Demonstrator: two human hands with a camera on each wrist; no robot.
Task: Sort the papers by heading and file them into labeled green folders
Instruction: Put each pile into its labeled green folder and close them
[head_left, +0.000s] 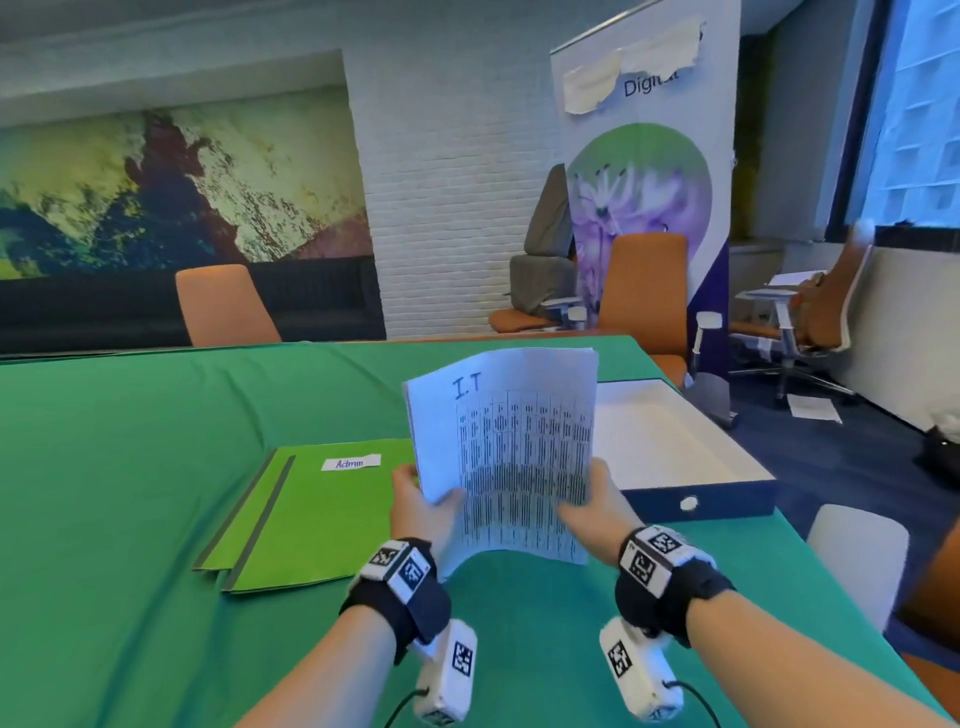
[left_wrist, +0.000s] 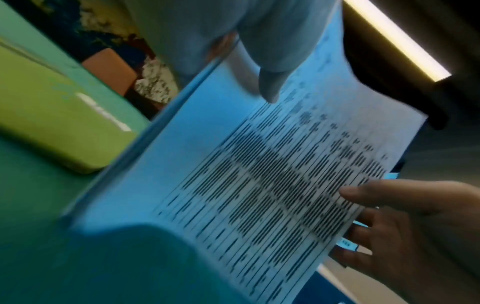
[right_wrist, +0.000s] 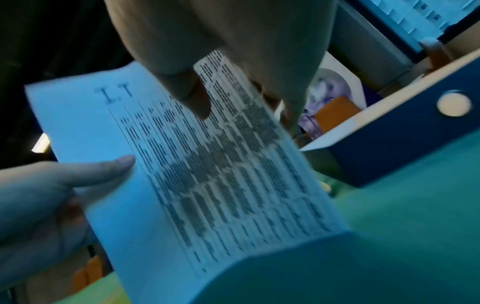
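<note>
A stack of white papers (head_left: 509, 447) stands upright above the green table; the front sheet carries the hand-written heading "I.T" over a dense printed table. My left hand (head_left: 423, 506) grips its left edge, thumb in front and fingers behind. My right hand (head_left: 592, 501) grips the right edge the same way. The sheets (left_wrist: 259, 174) bow out toward me at the bottom, as the right wrist view shows on the papers (right_wrist: 207, 174) too. Green folders (head_left: 311, 514) lie flat to the left of the papers, the top one labeled "Admin" (head_left: 350, 462).
A shallow white tray with a dark blue front (head_left: 691, 499) sits on the table just right of my hands. The green tablecloth (head_left: 130, 467) runs wide to the left. Orange chairs (head_left: 223, 306) stand behind the table and a banner (head_left: 649, 182) at the back right.
</note>
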